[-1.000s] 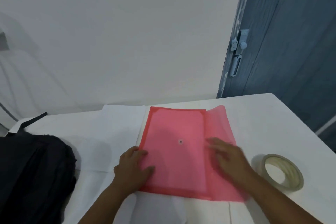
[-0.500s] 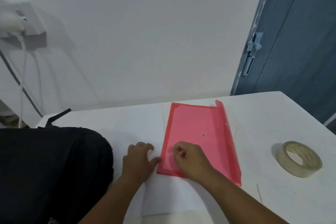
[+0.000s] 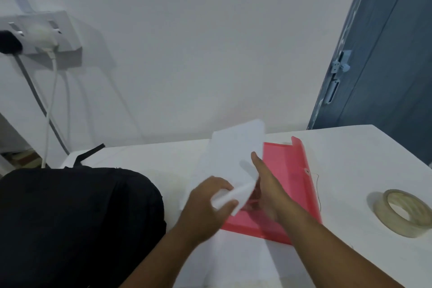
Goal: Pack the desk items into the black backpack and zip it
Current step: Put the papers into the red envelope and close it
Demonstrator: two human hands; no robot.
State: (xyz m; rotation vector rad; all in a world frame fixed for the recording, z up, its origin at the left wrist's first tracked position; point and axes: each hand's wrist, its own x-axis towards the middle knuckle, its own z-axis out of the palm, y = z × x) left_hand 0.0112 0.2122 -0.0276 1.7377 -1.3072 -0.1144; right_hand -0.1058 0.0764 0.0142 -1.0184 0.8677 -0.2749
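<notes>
A black backpack [image 3: 70, 222] lies on the left of the white table [image 3: 350, 152]. A translucent red plastic folder [image 3: 289, 170] rests flat in the middle, its flap raised along the right edge. My left hand [image 3: 205, 206] pinches the near corner of a white paper sheet [image 3: 233, 154], lifted and tilted above the folder's left side. My right hand [image 3: 268, 189] lies on the folder with fingers extended beside the paper; whether it grips anything is hidden by blur. A roll of clear tape [image 3: 404, 213] sits at the right.
More white paper [image 3: 238, 264] lies on the table under the folder near me. A wall socket with plugged cables [image 3: 44, 37] hangs at the left. A blue door [image 3: 385, 65] stands at the right, beyond the table's edge.
My left hand has picked up a white sheet and raised it over the folder. My right hand moved onto the folder's middle. The view has shifted left, showing more of the backpack.
</notes>
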